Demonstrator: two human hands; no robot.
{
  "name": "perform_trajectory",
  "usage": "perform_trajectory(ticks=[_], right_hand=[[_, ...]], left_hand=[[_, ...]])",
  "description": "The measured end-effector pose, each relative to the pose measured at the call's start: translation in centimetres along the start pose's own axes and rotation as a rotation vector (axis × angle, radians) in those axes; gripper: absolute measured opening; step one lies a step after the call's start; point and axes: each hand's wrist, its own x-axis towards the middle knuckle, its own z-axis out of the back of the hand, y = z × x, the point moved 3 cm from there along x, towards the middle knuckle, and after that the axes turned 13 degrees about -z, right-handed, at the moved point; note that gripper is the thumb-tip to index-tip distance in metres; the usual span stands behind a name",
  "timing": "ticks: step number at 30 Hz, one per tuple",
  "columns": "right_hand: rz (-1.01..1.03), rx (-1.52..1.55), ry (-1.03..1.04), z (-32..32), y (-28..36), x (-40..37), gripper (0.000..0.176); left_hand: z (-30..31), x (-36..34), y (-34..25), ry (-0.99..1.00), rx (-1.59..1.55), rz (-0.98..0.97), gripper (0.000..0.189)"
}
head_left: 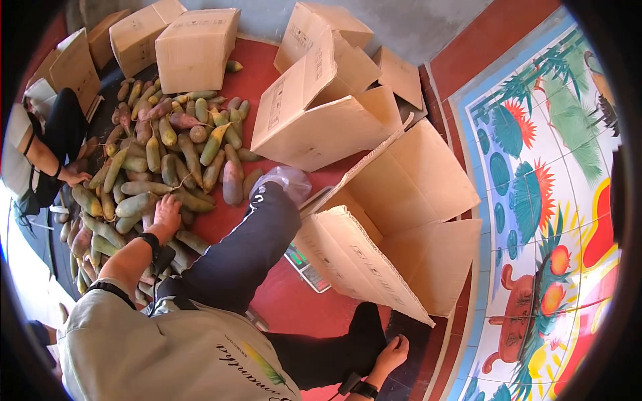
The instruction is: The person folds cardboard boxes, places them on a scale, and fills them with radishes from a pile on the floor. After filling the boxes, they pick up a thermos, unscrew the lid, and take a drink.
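Note:
My left hand (167, 215), with a black watch at the wrist, reaches onto a large pile of green and reddish radishes (190, 159). Its fingers are extended over the radishes and touch them; none is lifted. At the lower right, my right hand (393, 353) rests by my bent knee with its fingers curled and nothing visible in them. Between my legs and the wall stands an open cardboard box (428, 174), its flaps spread. Under its near side shows part of a scale (309, 273) with a green display.
Several cardboard boxes (197, 50) line the back, and another open box (321, 130) leans at the upper middle. A clear plastic bag (286, 182) lies by my knee. A co-worker's hand (73, 175) is at the pile's left edge. A painted tile wall (511, 220) bounds the right.

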Motion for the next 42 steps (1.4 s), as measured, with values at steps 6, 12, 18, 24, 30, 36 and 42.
perform_trajectory(ticks=[6,12,18,24,30,36,42], right_hand=[[-0.041,-0.103,-0.02,0.3,-3.8,-1.6,0.017],[-0.015,-0.166,-0.037,0.4,-4.4,-2.6,0.016],[0.009,-0.18,-0.058,0.3,-3.8,-2.6,0.015],[0.018,-0.177,-0.057,0.4,-3.0,-2.7,0.015],[0.042,-0.151,-0.071,0.2,-2.1,-2.3,0.013],[0.032,-0.146,-0.08,0.2,-2.1,-2.3,0.013],[0.007,-0.114,-0.092,0.8,-2.6,-3.0,0.014]], left_hand=[[1.1,0.8,3.1,-0.063,0.121,0.046,0.042],[2.6,1.0,5.9,0.209,0.2,0.231,0.035],[3.0,0.2,8.0,0.314,0.228,0.292,0.044],[1.6,-0.8,10.4,0.366,0.197,0.198,0.049],[7.5,0.6,7.7,0.073,-0.013,0.162,0.049],[15.1,2.8,3.7,-0.531,-0.37,-0.047,0.047],[21.5,3.4,-3.2,-0.634,-1.341,-0.08,0.032]])
